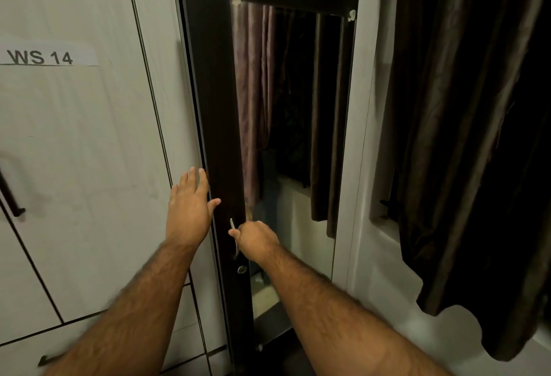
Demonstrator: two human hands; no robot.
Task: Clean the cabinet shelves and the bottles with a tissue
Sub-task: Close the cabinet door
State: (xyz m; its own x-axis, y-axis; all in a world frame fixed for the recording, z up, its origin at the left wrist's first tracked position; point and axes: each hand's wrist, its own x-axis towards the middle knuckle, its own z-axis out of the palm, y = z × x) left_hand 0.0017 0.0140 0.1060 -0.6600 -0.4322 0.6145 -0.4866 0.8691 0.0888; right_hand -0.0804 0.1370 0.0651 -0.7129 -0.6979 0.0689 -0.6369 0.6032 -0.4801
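Right hand grips the metal handle of the dark cabinet door, left hand spread open, empty, at its left edge.

A dark cabinet is standing shut against the wall, its mirrored door hiding the shelves.

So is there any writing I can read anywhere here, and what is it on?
"WS 14": black print, underlined, on a white paper label stuck to the pale wardrobe door.
Nothing else is readable: the dark cabinet door, its mirror and the curtain show no text.
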